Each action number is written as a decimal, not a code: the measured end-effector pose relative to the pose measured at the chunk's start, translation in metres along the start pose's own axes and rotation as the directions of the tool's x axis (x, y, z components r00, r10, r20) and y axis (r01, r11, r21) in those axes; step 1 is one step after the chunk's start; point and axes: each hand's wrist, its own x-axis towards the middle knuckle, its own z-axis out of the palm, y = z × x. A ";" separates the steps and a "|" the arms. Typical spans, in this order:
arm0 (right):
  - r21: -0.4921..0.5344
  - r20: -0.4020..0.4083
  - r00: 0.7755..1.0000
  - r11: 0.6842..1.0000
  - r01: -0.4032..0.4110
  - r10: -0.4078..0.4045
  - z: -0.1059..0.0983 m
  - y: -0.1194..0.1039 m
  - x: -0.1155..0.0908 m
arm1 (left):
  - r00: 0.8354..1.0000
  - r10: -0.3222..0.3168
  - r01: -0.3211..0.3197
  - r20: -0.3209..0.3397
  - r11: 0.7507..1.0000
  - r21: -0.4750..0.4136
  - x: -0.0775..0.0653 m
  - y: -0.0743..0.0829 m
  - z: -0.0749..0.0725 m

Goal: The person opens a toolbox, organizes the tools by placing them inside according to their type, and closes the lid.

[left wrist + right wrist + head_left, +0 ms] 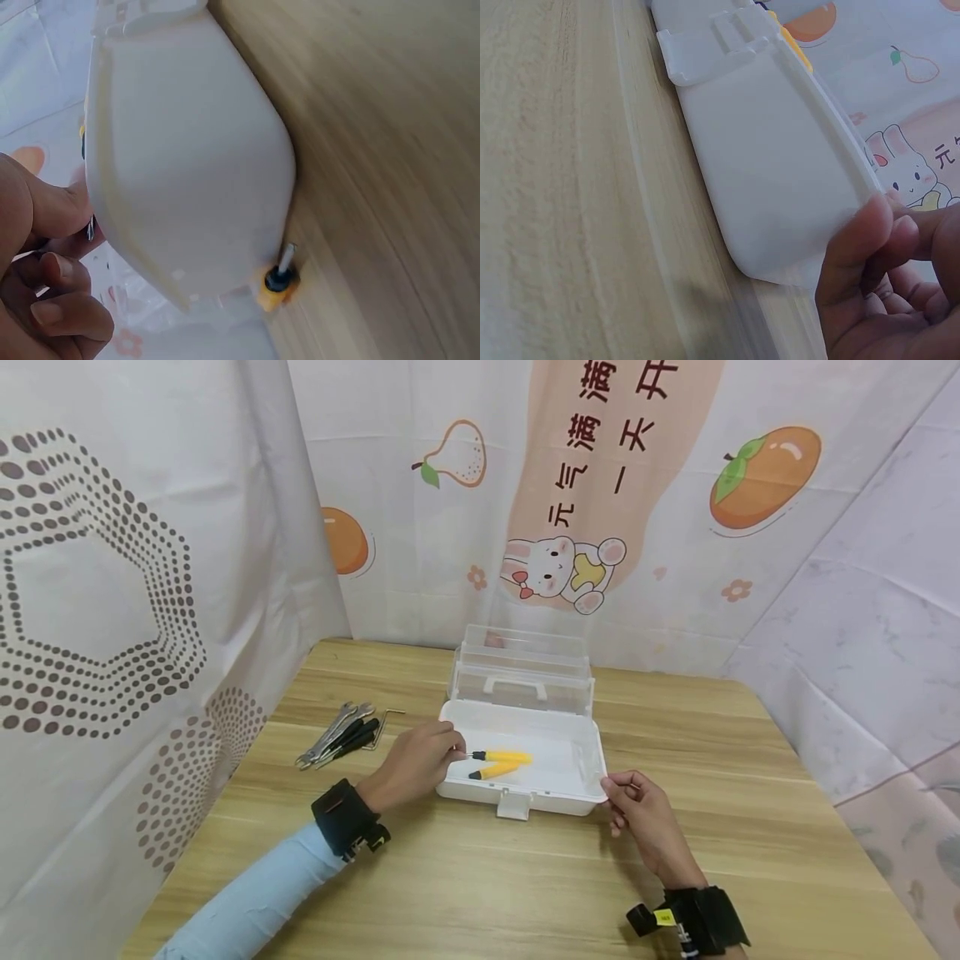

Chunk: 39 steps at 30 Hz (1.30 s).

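Note:
A white toolbox (555, 806) stands with its clear lid (525, 662) raised at the back. Inside lie two yellow-handled screwdrivers, the upper screwdriver (510, 757) and the lower screwdriver (498, 769). My left hand (422, 766) is over the box's left rim, pinching the upper one by its metal shaft; the metal tip (91, 228) shows between thumb and finger in the left wrist view. My right hand (645, 814) grips the box's front right corner, thumb on the rim. In the left wrist view another yellow-and-black tool (277, 281) with a metal shaft shows beside the box.
Left of the box, metal wrenches (337, 727) and black-handled tools (352, 740) lie together, with a bent hex key (381, 727) next to them. A latch (513, 804) hangs at the box front. Printed curtains (450, 543) rise behind the wooden table (510, 893).

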 end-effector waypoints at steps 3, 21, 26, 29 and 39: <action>0.001 0.008 1.000 1.000 0.002 -0.002 0.001 0.000 0.000 | 1.000 0.010 -0.010 0.007 1.000 -0.012 0.001 0.002 0.001; 0.020 0.022 0.999 0.999 0.029 -0.029 0.000 0.000 0.000 | 0.997 0.067 -0.068 0.042 0.998 0.007 -0.003 0.003 0.009; 0.009 0.013 0.999 0.999 0.031 -0.031 -0.001 0.000 0.000 | 0.994 0.072 -0.073 0.080 0.997 0.006 0.000 0.004 0.008; 0.005 0.008 1.000 1.000 0.025 -0.025 -0.002 0.000 0.001 | 0.990 0.052 -0.053 0.131 0.999 0.005 0.003 0.003 0.007; -0.004 0.014 1.000 1.000 0.025 -0.025 -0.002 0.001 0.002 | 0.989 -0.133 0.140 0.060 0.980 -0.145 -0.006 -0.024 0.005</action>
